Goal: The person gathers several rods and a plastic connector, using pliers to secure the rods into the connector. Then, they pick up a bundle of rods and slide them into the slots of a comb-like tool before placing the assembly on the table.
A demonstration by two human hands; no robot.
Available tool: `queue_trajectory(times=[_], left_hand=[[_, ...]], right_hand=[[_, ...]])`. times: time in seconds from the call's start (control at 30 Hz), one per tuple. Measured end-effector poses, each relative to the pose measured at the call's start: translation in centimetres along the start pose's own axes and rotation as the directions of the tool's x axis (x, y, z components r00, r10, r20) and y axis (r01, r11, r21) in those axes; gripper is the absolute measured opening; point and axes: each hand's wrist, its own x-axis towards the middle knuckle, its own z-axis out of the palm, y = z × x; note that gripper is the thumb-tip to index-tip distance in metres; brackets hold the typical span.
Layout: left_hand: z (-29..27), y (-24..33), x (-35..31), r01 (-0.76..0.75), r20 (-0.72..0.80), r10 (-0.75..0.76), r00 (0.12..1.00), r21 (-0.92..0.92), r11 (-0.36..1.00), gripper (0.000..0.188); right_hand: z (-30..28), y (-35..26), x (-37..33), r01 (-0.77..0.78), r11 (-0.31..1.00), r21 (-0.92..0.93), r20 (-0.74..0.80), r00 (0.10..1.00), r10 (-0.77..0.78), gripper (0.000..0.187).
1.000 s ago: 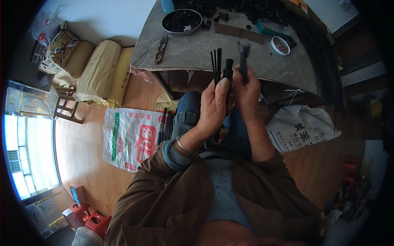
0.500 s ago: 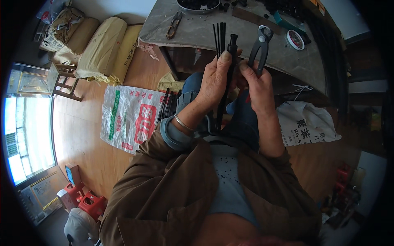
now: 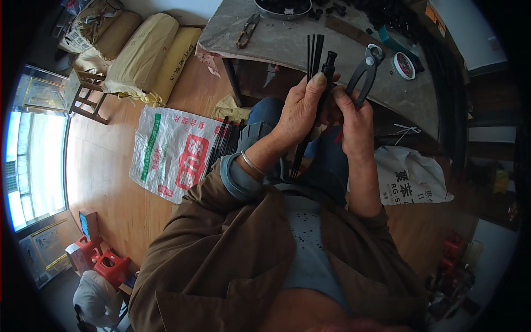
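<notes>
My left hand [image 3: 298,110] is wrapped round a bundle of thin black rods [image 3: 315,50]. With them it grips a thicker black rod [image 3: 330,62] that has a knobbed top end. The bundle's lower ends reach down between my knees. Close beside it, my right hand [image 3: 357,116] is closed on a pair of pincers [image 3: 365,72] with dark metal jaws pointing up. A bit of red handle shows below that hand. Where the two hands meet, the fingers overlap and hide whatever lies between them.
Ahead stands a grey-topped table [image 3: 298,33] bearing a bowl [image 3: 285,12] of black pieces, pliers [image 3: 247,31], a round tin [image 3: 404,66] and loose black parts. More black rods [image 3: 225,141] lie on a white sack [image 3: 166,149] at left. Another sack [image 3: 412,177] lies right.
The whole view has shifted a little, so the table and both hands sit farther right in it. My grips on the rods and the pincers look the same.
</notes>
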Motion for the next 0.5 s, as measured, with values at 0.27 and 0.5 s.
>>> queue_trajectory(times=[0.27, 0.5], left_hand=[[-0.02, 0.11, -0.02, 0.002, 0.006, -0.001, 1.0, -0.048, 0.999, 0.054], [0.02, 0.2, -0.16, -0.009, 0.002, 0.009, 1.0, -0.034, 0.999, 0.054]], right_hand=[[0.16, 0.35, 0.04, 0.022, 0.999, 0.044, -0.01, 1.0, -0.022, 0.02], [0.2, 0.48, -0.04, 0.029, 0.999, 0.038, -0.014, 1.0, -0.028, 0.019]])
